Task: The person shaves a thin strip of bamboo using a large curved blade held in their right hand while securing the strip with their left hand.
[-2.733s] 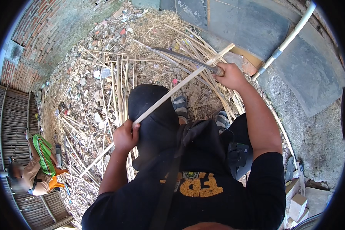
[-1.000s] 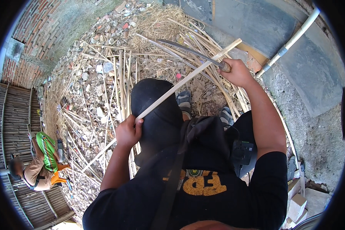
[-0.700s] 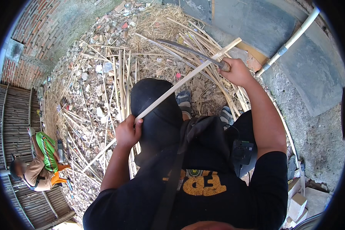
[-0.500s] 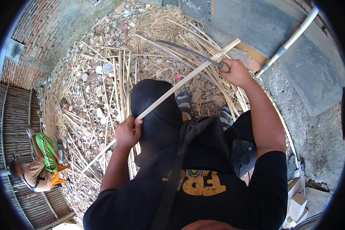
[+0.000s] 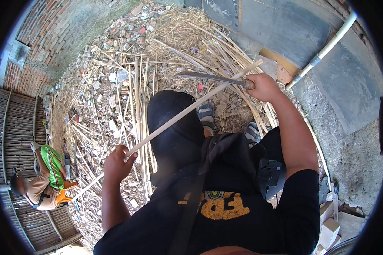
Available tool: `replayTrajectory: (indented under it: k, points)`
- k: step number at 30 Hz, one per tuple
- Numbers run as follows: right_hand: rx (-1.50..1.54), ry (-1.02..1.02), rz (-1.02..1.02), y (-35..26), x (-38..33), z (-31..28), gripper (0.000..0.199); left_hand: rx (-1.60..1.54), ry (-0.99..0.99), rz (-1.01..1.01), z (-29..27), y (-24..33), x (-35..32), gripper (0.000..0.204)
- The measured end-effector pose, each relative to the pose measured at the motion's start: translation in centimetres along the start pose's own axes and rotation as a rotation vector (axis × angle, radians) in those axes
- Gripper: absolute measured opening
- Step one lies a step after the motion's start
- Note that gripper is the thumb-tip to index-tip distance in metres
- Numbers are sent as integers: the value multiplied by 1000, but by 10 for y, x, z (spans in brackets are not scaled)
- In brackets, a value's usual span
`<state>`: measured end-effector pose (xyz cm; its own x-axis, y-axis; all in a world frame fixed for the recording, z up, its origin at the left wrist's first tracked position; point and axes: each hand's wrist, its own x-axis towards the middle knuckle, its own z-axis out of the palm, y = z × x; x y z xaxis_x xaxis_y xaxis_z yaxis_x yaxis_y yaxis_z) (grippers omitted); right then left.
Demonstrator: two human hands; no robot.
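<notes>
A long, pale bamboo strip point(image 5: 178, 116) slants across my raised dark-clothed knee point(image 5: 170, 106), from the upper right down to the lower left. Closed around its lower part is my left hand point(image 5: 117, 163), with the thin tail of the strip sticking out behind it. My right hand point(image 5: 264, 87) grips the short handle of a machete point(image 5: 206, 76). The dark, slightly curved blade points left and crosses the strip near its upper end. Whether the edge touches the strip, I cannot tell.
Several split bamboo strips point(image 5: 137, 97) lie over rubble and dry straw point(image 5: 178, 27). My sandalled feet point(image 5: 206, 117) stand between them. A wall with grey panels point(image 5: 281, 29) and a pipe point(image 5: 327, 49) rises at right. At far left another person point(image 5: 42, 182) sits on an orange stool point(image 5: 65, 196).
My left hand has moved left and slightly down, drawing the bamboo strip toward the lower left. The machete has dropped a little and its blade lies more level.
</notes>
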<state>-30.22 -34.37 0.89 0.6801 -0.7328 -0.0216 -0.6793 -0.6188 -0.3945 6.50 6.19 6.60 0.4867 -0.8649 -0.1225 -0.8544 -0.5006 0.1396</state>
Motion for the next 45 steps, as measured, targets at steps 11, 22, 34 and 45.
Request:
replayTrajectory:
  k: [11,22,34,45]
  points:
    - [159,128,0,7,-9,-16,34,-277,-50,-9,45,0,3,37]
    - [146,66,-119,-14,-5,-9,34,-455,39,38,65,38,11,34]
    - [166,59,-124,-18,-5,-7,32,-457,36,81,57,51,17,33]
    - [149,59,-112,-21,-5,-5,34,-444,34,94,58,59,20,35]
